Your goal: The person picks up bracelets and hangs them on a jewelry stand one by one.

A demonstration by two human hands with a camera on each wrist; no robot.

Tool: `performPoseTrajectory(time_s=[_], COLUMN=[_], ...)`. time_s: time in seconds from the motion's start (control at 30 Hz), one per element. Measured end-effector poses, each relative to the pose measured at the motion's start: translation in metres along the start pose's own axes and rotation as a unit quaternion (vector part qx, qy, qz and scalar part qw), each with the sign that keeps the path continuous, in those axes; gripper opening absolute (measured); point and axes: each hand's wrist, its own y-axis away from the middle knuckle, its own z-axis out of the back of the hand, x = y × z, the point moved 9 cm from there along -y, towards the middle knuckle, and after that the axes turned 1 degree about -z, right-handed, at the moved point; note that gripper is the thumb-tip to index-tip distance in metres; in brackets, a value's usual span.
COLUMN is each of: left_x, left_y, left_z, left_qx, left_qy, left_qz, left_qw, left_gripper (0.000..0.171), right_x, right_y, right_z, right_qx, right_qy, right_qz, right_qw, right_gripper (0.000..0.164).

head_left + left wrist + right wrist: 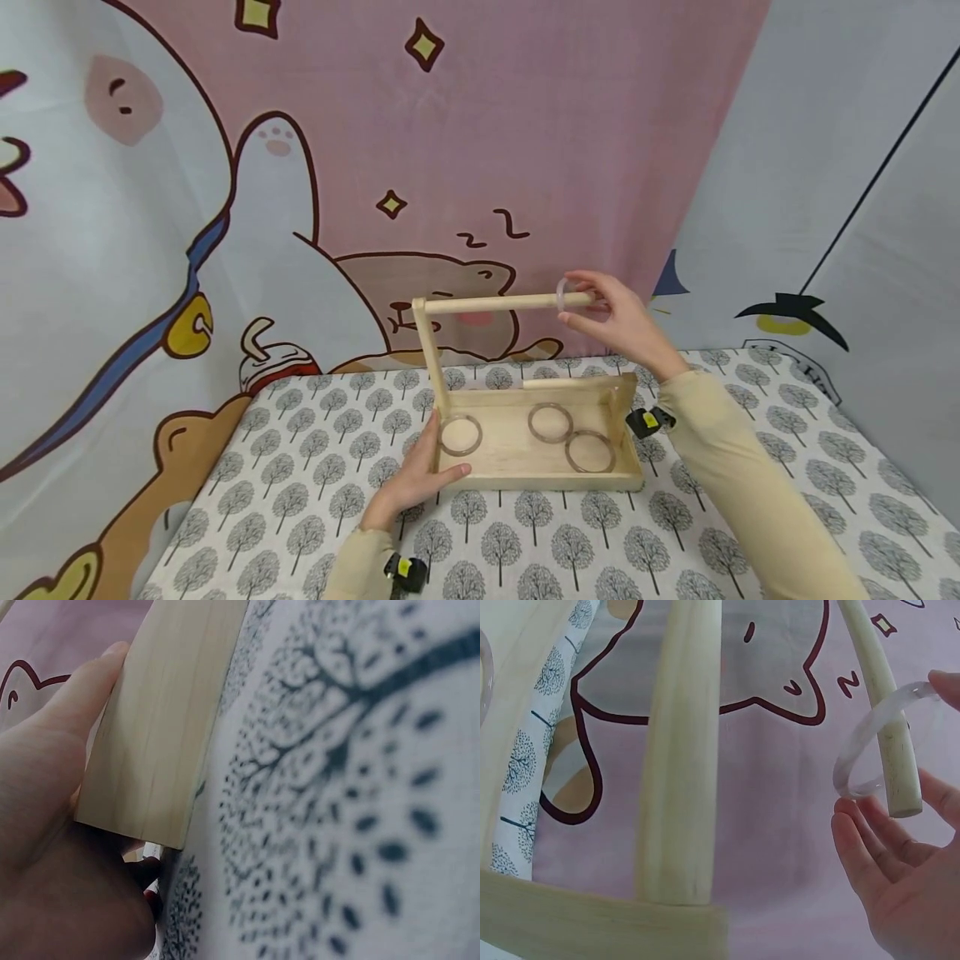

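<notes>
A wooden bangle stand has a shallow tray base, a tall left post and a long upper bar with a free right end. My right hand pinches a pale translucent bangle between thumb and fingers. The bangle encircles the bar near its free end, as the right wrist view also shows with the bar passing through the ring. My left hand grips the tray's left end, thumb over the front edge. Several of its fingers are hidden behind the wood.
Three brownish bangles lie in the tray: one bangle at left, another bangle and a third bangle at right. A shorter lower bar extends from the right post. Tree-print cloth covers the table before a cartoon curtain.
</notes>
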Motion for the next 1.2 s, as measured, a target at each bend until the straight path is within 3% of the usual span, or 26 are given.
performPoseTrajectory(time_s=[0.3,0.57,1.2], left_x=[0.001,0.000,0.000], left_y=[-0.001,-0.002,-0.001], left_z=[0.000,-0.001,0.001], left_qx=[-0.001,-0.003,-0.011], left_qy=[-0.003,-0.002,-0.011], left_qz=[0.001,-0.008,-0.006], left_qw=[1.0000,1.0000,0.9999], left_gripper=[0.106,0.106,0.106], right_x=[0.009,0.018,0.055], right_y=[-0.006,-0.012,-0.016], right_z=[-0.007,-0.011,-0.037], right_qx=[0.023,0.028,0.013], right_qy=[0.072,0.156,0.232], right_qz=[0.025,0.059,0.168], right_qw=[0.997,0.986,0.958], right_gripper=[0.060,0.061,0.056])
